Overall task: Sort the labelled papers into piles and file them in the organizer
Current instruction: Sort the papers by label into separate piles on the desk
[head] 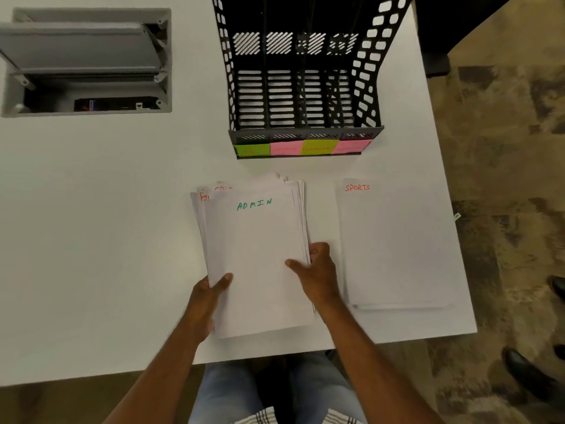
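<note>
A stack of white papers lies at the table's middle front; its top sheet reads ADMIN in green, and red lettering peeks out from sheets below at the upper left. My left hand grips the stack's lower left edge, thumb on top. My right hand pinches the stack's right edge, thumb on the top sheet. To the right lies a separate small pile headed SPORTS. Behind both stands a black mesh organizer with several slots, green, pink and yellow labels on its front.
The white table ends close on the right of the SPORTS pile and at the front by my knees. A grey open cable hatch is sunk in the table at the far left. Dark shoes stand on the carpet at right.
</note>
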Demonstrator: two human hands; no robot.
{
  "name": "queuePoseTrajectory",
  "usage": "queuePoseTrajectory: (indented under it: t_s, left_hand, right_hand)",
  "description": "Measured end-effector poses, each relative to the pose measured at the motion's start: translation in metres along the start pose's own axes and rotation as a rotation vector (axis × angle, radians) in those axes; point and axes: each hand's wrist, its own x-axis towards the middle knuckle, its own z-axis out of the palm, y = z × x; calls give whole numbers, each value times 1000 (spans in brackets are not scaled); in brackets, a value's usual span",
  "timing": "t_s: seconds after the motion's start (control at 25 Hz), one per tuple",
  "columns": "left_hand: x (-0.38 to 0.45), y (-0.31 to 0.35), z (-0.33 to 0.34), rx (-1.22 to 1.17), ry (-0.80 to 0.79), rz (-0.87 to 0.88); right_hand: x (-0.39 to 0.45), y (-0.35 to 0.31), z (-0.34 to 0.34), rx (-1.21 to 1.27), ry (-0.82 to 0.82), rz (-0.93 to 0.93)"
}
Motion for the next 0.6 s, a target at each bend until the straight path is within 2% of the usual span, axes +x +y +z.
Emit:
queuePoseTrajectory:
  t_s: [0.16,0.32,0.44,0.6]
  left_hand:
    - [-8,7,-41,-42,-39,-14]
    - [-5,20,-80,-62,-69,-11]
    - [2,28,-110,-68,-92,-7]
    - [14,34,-135,-25,-80,26]
  right_hand:
    - [-12,-7,34,-1,135,-37]
    - [-23,-11,68,0,163,-119]
    - [-30,-13,89,-100,203,-172]
    - [-29,-15,72,-241,440,-212]
